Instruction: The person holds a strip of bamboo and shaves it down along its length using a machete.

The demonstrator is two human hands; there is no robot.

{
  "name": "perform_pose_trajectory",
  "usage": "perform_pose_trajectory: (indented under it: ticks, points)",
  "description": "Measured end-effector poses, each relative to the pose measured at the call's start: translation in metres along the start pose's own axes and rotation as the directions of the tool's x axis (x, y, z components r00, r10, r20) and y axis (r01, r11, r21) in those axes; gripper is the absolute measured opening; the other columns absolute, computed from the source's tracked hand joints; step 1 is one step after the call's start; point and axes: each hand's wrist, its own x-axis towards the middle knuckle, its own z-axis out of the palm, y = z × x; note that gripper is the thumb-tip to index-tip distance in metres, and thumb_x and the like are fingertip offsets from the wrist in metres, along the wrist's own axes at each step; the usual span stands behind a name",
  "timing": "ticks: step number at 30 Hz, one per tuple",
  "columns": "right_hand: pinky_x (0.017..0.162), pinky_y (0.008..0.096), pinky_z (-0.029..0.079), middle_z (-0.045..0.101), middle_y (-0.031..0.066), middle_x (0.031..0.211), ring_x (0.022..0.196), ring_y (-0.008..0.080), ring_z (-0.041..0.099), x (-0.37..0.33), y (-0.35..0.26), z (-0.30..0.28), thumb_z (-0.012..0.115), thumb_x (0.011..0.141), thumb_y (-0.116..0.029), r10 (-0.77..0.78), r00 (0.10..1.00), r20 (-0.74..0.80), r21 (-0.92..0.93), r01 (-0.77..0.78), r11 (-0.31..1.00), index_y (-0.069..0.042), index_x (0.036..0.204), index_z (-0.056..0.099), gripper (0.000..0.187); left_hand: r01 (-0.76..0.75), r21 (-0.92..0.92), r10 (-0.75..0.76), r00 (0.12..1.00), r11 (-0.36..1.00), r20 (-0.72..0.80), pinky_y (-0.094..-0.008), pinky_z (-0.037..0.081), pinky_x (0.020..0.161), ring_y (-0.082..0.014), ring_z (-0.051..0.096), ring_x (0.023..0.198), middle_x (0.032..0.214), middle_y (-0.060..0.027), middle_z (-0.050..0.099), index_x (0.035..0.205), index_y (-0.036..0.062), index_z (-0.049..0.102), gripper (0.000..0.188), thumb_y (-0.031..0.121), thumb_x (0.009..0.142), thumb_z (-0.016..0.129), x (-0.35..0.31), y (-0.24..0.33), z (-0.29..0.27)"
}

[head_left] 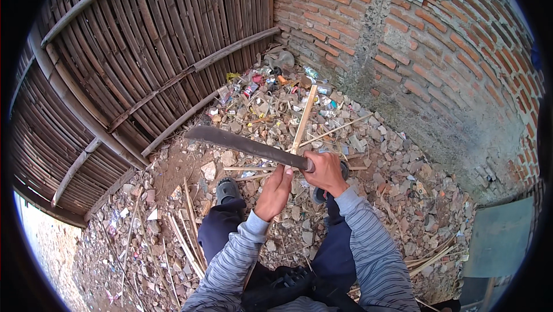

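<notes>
My right hand (327, 172) is wrapped around the handle of a machete (245, 144). Its long dark blade points left across the middle of the view. My left hand (275, 193) is closed just under the blade, pinching the near end of a pale split bamboo strip (304, 119). The strip runs away from me, and the blade crosses in front of its lower part. The blade hides whether its edge touches the strip. Below the blade, a light stick (250, 168) lies crosswise on the ground.
Stony rubble (397, 197) covers the ground, with litter (271, 84) heaped in the far corner. A bamboo fence (190, 18) stands left, a brick wall (415, 53) right. Cut bamboo strips (187, 243) lie beside my left leg. A grey-green panel (498, 240) leans at the right.
</notes>
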Motion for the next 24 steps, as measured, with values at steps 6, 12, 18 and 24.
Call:
perform_pose_trajectory:
  ticks: [6, 12, 18, 24]
  points:
    - [0.055, 0.0488, 0.051, 0.065, 0.0151, 0.061, 0.060, 0.0385, 0.069, 0.002, 0.000, -0.008, 0.077, 0.078, -0.025, 0.024, 0.999, 0.047, 0.048, -0.026, 0.998, -0.013, 0.083, 0.074, 0.013, -0.251, 0.493, 0.349, 0.930, 0.833, -0.116, -0.0592, 0.041, 0.067, -0.0579, 0.059, 0.079, 0.082, -0.0334, 0.061, 0.119, -0.0052, 0.053, 0.029, 0.021, 0.108, 0.056, -0.011, 0.015, 0.014]
    - [0.055, 0.0481, 0.052, 0.065, 0.0154, 0.060, 0.059, 0.0384, 0.068, 0.001, 0.000, -0.009, 0.075, 0.076, -0.024, 0.018, 0.995, 0.100, -0.024, -0.016, 1.000, -0.014, 0.080, 0.077, 0.011, -0.327, 0.597, 0.449, 0.891, 0.732, -0.063, -0.0615, 0.042, 0.065, -0.0580, 0.059, 0.079, 0.082, -0.0354, 0.061, 0.122, -0.0041, 0.049, 0.025, 0.011, 0.104, 0.058, -0.008, 0.002, 0.011]
    - [0.058, 0.0492, 0.053, 0.067, 0.0161, 0.063, 0.061, 0.0394, 0.069, 0.008, 0.010, -0.005, 0.075, 0.072, -0.023, 0.088, 0.996, 0.019, 0.004, -0.088, 0.996, -0.014, 0.080, 0.077, 0.013, -0.362, 0.634, 0.518, 0.853, 0.683, -0.071, -0.0646, 0.041, 0.058, -0.0566, 0.059, 0.066, 0.067, -0.0340, 0.058, 0.110, -0.0040, 0.044, 0.022, 0.011, 0.104, 0.059, -0.004, 0.008, 0.013]
    - [0.057, 0.0488, 0.051, 0.066, 0.0160, 0.063, 0.062, 0.0401, 0.068, 0.010, 0.015, -0.008, 0.074, 0.074, -0.020, 0.052, 0.998, -0.017, -0.025, -0.053, 0.998, -0.012, 0.080, 0.075, 0.010, -0.354, 0.624, 0.500, 0.864, 0.697, -0.068, -0.0644, 0.040, 0.059, -0.0570, 0.058, 0.066, 0.067, -0.0339, 0.057, 0.109, -0.0031, 0.044, 0.022, 0.011, 0.103, 0.059, -0.004, 0.010, 0.012]
